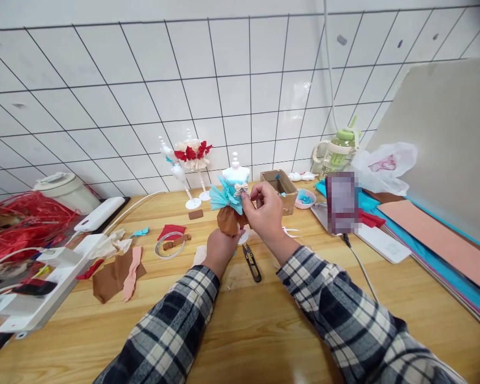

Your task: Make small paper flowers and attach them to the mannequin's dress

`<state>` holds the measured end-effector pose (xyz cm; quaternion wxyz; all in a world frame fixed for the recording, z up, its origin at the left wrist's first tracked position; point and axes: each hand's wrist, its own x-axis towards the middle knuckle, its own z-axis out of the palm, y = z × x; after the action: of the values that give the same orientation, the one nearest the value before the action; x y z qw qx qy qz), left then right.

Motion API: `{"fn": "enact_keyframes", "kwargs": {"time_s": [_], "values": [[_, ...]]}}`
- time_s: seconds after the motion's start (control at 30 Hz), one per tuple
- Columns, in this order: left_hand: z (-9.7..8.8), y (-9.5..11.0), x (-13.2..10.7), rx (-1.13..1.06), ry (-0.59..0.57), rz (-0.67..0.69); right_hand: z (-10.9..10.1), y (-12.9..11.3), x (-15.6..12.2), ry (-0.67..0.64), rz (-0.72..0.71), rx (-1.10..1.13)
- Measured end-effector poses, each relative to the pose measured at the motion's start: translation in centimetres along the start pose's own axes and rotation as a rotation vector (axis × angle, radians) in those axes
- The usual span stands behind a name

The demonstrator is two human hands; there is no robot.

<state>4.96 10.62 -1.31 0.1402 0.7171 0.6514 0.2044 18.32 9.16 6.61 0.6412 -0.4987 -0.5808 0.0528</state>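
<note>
A small white mannequin (236, 173) on a stand wears a brown paper skirt (228, 220) and a teal paper ruffle (221, 196). My left hand (219, 249) is closed around the skirt from below. My right hand (265, 210) pinches a small beige bow (241, 188) at the mannequin's chest. Black thread snips (252, 262) lie on the wooden table (264, 320) just below my hands.
Brown, pink and red paper scraps (118, 273) and a wire ring (168, 245) lie left. A second dressed mannequin (192, 154) stands behind. A cardboard box (280, 189), pink dish (305, 198), phone (341, 202), bottle (338, 151) and coloured paper sheets (444, 245) sit right. A power strip (44, 288) is at far left.
</note>
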Motion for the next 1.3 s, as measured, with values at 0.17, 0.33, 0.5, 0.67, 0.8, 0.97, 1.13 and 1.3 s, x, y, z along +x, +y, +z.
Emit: {"fn": "enact_keyframes", "kwargs": {"time_s": [0.17,0.33,0.5,0.67,0.8,0.97,1.13,1.3], "values": [[-0.2,0.2,-0.1,0.045,-0.010,0.028,-0.1,0.2,-0.6,-0.028,-0.180,0.068],[-0.3,0.3,-0.1,0.084,-0.026,0.046,-0.3,0.6,-0.7,-0.057,-0.180,0.057],[-0.3,0.2,0.0,0.082,-0.031,0.073,-0.4,0.7,-0.7,-0.034,-0.259,0.058],[-0.4,0.3,0.0,0.090,-0.014,0.091,-0.3,0.5,-0.7,0.008,-0.332,0.110],[-0.4,0.0,0.2,0.125,0.003,0.090,-0.5,0.5,-0.9,0.064,-0.307,0.104],[-0.7,-0.6,1.0,0.152,0.003,0.045,-1.4,2.4,-3.3,0.013,-0.187,0.002],[-1.0,-1.2,1.6,0.157,0.002,0.046,-2.6,3.8,-6.3,-0.255,-0.044,-0.141],[-1.1,-1.8,1.5,0.186,0.040,0.103,-2.8,3.1,-7.7,-0.547,0.002,-0.296]]}}
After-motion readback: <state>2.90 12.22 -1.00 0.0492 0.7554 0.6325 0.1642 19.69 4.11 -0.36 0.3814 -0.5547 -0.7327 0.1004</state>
